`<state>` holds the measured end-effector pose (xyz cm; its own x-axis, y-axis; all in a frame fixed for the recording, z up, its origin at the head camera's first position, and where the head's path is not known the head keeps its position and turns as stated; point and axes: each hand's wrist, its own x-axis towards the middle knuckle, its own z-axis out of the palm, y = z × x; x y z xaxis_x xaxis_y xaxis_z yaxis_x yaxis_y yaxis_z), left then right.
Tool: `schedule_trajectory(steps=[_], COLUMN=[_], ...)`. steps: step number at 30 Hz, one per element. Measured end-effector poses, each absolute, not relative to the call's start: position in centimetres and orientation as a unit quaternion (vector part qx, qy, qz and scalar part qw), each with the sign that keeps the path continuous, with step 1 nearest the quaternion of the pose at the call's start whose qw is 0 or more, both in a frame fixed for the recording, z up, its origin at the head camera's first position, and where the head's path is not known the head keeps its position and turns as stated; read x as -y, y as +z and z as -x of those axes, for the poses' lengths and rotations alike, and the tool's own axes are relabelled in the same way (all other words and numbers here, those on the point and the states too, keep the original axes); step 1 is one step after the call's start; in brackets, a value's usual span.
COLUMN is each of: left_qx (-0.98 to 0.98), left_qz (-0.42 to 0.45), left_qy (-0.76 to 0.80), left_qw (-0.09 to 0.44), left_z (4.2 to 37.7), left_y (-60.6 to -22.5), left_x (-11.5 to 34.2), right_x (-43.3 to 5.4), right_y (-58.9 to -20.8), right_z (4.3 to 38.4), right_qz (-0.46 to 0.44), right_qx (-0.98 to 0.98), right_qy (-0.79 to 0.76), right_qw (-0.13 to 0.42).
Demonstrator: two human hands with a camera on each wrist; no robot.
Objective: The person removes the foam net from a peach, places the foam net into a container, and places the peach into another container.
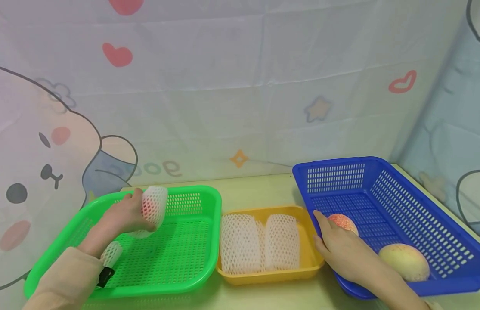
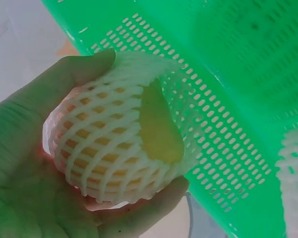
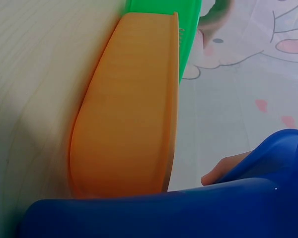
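Observation:
My left hand (image 1: 125,213) holds a peach in a white foam net (image 1: 154,206) above the left part of the green basket (image 1: 214,254). In the left wrist view, thumb and fingers curl round the net, and yellow-orange skin shows through its opening. My right hand (image 1: 342,249) lies across the left rim of the blue basket (image 1: 307,189), its thumb and forefinger stretched out over the edge. A reddish peach (image 1: 343,223) shows just beyond that hand, partly covered by it. Nearer the wrist is a larger yellowish peach (image 1: 404,260).
Between the baskets stands a yellow-orange tray (image 1: 311,241) with white foam nets (image 1: 282,241) in it. Another foam net (image 1: 112,254) lies in the green basket, partly behind the left sleeve. A printed cloth (image 1: 224,107) hangs behind the table (image 1: 259,187).

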<state>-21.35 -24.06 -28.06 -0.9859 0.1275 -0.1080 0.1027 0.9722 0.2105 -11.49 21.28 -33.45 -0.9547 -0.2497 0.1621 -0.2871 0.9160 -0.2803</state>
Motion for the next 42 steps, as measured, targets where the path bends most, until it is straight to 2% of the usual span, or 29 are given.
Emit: schedule_trajectory(steps=[6, 18, 35, 42], left_qx=[-0.991, -0.988, -0.986, -0.985], left_qz=[-0.063, -0.106, -0.124, -0.132], left_qy=[0.105, 0.114, 0.103, 0.1], left_qw=[0.046, -0.001, -0.034, -0.041], left_z=[21.0, 20.3, 18.7, 18.5], left_y=[-27.8, -27.3, -26.2, -26.1], left_x=[23.3, 21.9, 19.4, 19.0], right_x=[-21.3, -21.4, -21.4, -21.3], right_y=[-33.4, -33.6, -33.7, -33.5], right_z=[11.4, 11.4, 11.3, 11.4], right_qz=[-0.13, -0.138, -0.144, -0.144], right_qx=[0.978, 0.977, 0.975, 0.975], right_qy=[0.153, 0.152, 0.15, 0.152], right_qw=[0.05, 0.064, 0.081, 0.069])
